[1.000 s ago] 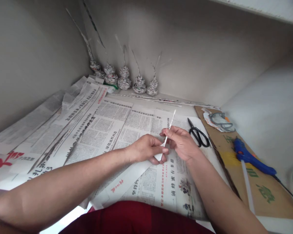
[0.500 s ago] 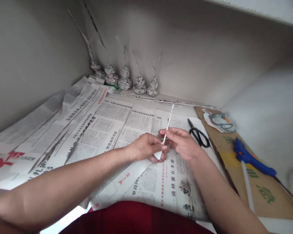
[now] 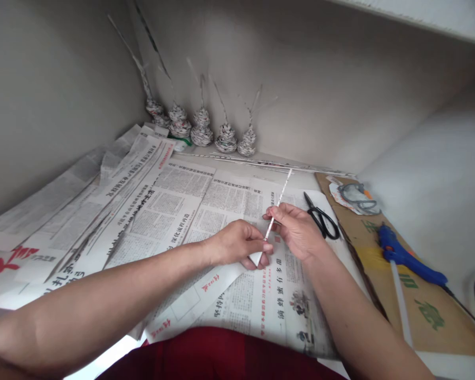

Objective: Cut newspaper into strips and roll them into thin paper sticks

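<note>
A strip of newspaper [image 3: 200, 295] is partly rolled into a thin paper tube [image 3: 284, 189]. My left hand [image 3: 243, 244] pinches the strip where it narrows into the tube, with a white fold of paper showing below the thumb. Higher up, my right hand [image 3: 295, 227] holds the tube between thumb and fingers. The tube's free end points up and away to the right. From my left hand the unrolled part of the strip runs down toward me, over printed newspaper sheets [image 3: 233, 211].
Several woven paper gourd shapes [image 3: 201, 126] stand along the back wall, with long paper tubes [image 3: 301, 166] lying before them. Black scissors [image 3: 320, 215] lie right of my right hand. A blue glue gun [image 3: 411, 258] rests on cardboard [image 3: 427, 301]. Newspaper strips [image 3: 103, 206] cover the left.
The tube leans further to the right, and its tip has shifted right. My right hand has moved slightly up along it, away from my left hand. The unrolled strip has turned a little.
</note>
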### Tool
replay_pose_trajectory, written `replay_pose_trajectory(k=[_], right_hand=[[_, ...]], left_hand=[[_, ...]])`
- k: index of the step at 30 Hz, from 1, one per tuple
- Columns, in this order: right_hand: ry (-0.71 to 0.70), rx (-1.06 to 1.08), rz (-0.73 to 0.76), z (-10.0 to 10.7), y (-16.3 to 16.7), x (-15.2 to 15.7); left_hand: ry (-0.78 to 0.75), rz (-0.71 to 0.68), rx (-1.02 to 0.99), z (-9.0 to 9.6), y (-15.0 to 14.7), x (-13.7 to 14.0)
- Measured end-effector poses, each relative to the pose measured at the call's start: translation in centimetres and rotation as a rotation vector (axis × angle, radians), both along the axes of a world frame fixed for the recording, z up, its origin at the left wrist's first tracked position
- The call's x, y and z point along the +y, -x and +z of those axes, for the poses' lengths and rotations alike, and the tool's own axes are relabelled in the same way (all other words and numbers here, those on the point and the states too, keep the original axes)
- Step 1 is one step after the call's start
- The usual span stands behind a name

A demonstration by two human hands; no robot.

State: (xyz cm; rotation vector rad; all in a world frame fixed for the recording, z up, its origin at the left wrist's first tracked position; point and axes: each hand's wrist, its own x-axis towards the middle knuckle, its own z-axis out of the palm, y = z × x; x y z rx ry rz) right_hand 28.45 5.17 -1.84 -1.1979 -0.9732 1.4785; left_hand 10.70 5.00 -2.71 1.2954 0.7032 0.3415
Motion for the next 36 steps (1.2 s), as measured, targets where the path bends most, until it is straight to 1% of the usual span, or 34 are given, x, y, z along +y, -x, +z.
replay_pose_trajectory(k=[3, 4, 5, 8, 9, 10, 13, 14, 18, 19, 23, 24, 26, 28, 30, 32, 33, 36], right_hand=[[0.024, -0.008, 0.125, 0.23, 0.07, -0.17], [0.025, -0.005, 0.146, 0.25, 0.11, -0.22], [0.027, -0.002, 0.142, 0.24, 0.14, -0.24], [0.027, -0.025, 0.04, 0.1, 0.13, -0.25], [0.023, -0.035, 0.026, 0.07, 0.09, -0.24], [0.018, -0.04, 0.041, 0.07, 0.03, -0.24], [0.009, -0.016, 0.159, 0.14, -0.16, -0.22], [0.008, -0.005, 0.167, 0.15, -0.2, -0.19], [-0.013, -0.002, 0.038, 0.14, -0.29, -0.04], [-0.022, -0.005, 0.038, 0.15, -0.31, -0.04], [-0.014, -0.006, 0.153, 0.14, -0.34, -0.13], [0.0, -0.008, 0.146, 0.12, -0.33, -0.13], [0.009, -0.017, 0.077, 0.07, -0.31, -0.11], [-0.015, -0.029, 0.031, 0.07, -0.31, -0.07], [-0.035, -0.036, 0.075, 0.12, -0.32, -0.06], [-0.025, -0.037, 0.141, 0.16, -0.32, -0.08], [-0.016, -0.038, 0.146, 0.16, -0.32, -0.09], [-0.031, -0.043, 0.065, 0.17, -0.33, -0.14]], left_hand=[[-0.015, 0.009, -0.015, 0.05, 0.04, 0.0], [-0.018, 0.007, -0.018, 0.08, 0.05, -0.01], [-0.02, 0.001, -0.019, 0.12, 0.06, -0.02], [-0.014, -0.016, -0.015, 0.28, 0.07, -0.05], [-0.01, -0.017, -0.018, 0.34, 0.07, -0.05], [-0.007, -0.013, -0.025, 0.39, 0.08, -0.03], [-0.005, 0.011, -0.046, 0.44, 0.14, 0.03], [-0.005, 0.013, -0.05, 0.42, 0.16, 0.05], [-0.004, -0.021, -0.039, 0.23, 0.17, 0.03], [-0.005, -0.02, -0.035, 0.21, 0.16, 0.02], [0.006, 0.001, -0.048, 0.24, 0.14, 0.01], [0.007, -0.007, -0.048, 0.25, 0.14, 0.01], [0.003, -0.03, -0.04, 0.24, 0.13, -0.01], [0.0, -0.037, -0.035, 0.2, 0.14, -0.02], [0.004, -0.02, -0.043, 0.14, 0.16, -0.01], [0.004, -0.008, -0.047, 0.06, 0.18, 0.0], [0.001, -0.009, -0.04, 0.01, 0.19, 0.0], [-0.014, -0.027, 0.006, -0.13, 0.21, -0.02]])
